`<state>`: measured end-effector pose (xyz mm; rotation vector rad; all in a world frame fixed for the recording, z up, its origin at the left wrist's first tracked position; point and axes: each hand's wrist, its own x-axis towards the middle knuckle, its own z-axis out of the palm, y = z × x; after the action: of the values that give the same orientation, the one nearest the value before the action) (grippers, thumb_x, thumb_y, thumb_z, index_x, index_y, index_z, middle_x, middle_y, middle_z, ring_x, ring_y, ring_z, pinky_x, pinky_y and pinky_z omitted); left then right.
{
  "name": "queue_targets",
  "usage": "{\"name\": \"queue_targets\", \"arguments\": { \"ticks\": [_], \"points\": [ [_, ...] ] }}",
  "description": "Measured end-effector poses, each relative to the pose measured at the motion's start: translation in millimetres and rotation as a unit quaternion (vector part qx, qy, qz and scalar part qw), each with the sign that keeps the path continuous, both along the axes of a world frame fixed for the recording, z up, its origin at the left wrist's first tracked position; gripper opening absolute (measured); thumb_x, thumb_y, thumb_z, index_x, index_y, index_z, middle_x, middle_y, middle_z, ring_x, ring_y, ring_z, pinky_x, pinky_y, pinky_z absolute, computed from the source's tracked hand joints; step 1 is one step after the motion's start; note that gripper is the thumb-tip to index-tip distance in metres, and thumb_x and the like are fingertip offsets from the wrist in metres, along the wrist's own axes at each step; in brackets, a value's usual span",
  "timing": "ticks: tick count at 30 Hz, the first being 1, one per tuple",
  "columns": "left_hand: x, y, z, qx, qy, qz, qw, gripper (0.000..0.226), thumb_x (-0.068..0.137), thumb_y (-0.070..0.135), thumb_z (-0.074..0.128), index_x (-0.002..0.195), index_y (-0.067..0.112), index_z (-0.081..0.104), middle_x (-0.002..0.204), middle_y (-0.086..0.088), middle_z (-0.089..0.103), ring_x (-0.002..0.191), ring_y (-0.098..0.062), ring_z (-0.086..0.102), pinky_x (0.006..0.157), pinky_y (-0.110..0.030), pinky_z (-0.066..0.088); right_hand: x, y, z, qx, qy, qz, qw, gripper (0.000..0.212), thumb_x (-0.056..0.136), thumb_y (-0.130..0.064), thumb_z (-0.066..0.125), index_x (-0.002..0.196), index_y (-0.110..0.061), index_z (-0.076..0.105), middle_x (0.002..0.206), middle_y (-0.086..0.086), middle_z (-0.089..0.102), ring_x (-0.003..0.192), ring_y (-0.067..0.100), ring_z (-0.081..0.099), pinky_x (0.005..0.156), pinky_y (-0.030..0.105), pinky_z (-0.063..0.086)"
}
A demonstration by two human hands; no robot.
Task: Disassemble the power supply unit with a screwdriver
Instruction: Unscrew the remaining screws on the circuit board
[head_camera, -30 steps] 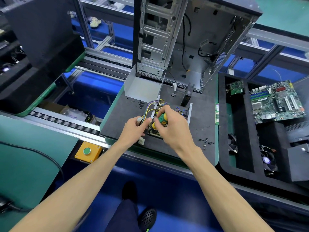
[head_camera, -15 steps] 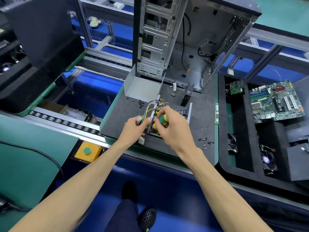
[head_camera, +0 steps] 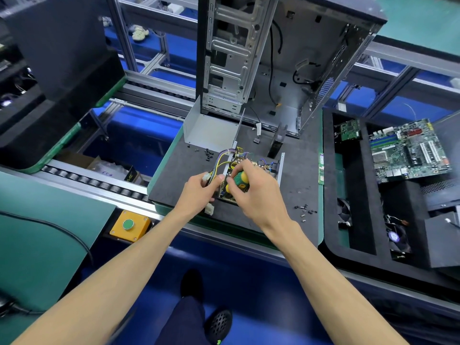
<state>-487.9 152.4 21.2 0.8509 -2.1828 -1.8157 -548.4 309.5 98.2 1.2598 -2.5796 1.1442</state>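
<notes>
right hand [head_camera: 256, 192] grips the screwdriver [head_camera: 240, 180] over the power supply unit [head_camera: 263, 166] | left hand [head_camera: 199, 191] holds its near-left side, fingers curled | near tabletop [head_camera: 293, 190] middle

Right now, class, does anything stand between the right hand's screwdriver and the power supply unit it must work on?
Nothing visible does. The right hand grips the green and yellow screwdriver directly over the opened power supply unit. The wire bundle lies off to the left, by the left hand. The tip is hidden.
</notes>
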Motion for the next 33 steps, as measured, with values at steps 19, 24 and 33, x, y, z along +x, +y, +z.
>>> {"name": "queue_targets", "arguments": {
  "ticks": [19, 24, 33],
  "points": [
    [1, 2, 9, -0.003, -0.013, 0.004, 1.0, 0.032, 0.096, 0.045, 0.061, 0.098, 0.014, 0.07, 0.09, -0.009, 0.074, 0.092, -0.021, 0.072, 0.077, -0.043, 0.063, -5, 2, -3, -0.016, -0.007, -0.016, 1.0, 0.015, 0.094, -0.026, 0.069, 0.095, -0.026, 0.054, 0.075, -0.014, 0.053, 0.068, 0.002, 0.047, 0.063, 0.031, 0.045],
    [2, 4, 14, -0.007, -0.022, 0.003, 1.0, 0.033, 0.097, 0.044, 0.06, 0.105, 0.013, 0.069, 0.093, -0.008, 0.074, 0.092, -0.02, 0.072, 0.078, -0.042, 0.063, -4, 2, 1, -0.037, -0.01, -0.018, 0.999, 0.015, 0.093, -0.024, 0.07, 0.094, -0.024, 0.055, 0.073, -0.016, 0.054, 0.067, 0.003, 0.05, 0.063, 0.028, 0.046],
    [9, -8, 28, -0.058, -0.027, 0.071, 0.995, 0.044, 0.105, 0.045, 0.036, 0.114, 0.014, 0.066, 0.109, -0.002, 0.068, 0.104, -0.018, 0.063, 0.093, -0.038, 0.051, -11, 6, 25, -0.088, -0.032, -0.031, 0.995, 0.013, 0.092, -0.019, 0.068, 0.095, -0.021, 0.055, 0.072, -0.007, 0.062, 0.067, 0.015, 0.062, 0.065, 0.041, 0.054]
  ]
}}
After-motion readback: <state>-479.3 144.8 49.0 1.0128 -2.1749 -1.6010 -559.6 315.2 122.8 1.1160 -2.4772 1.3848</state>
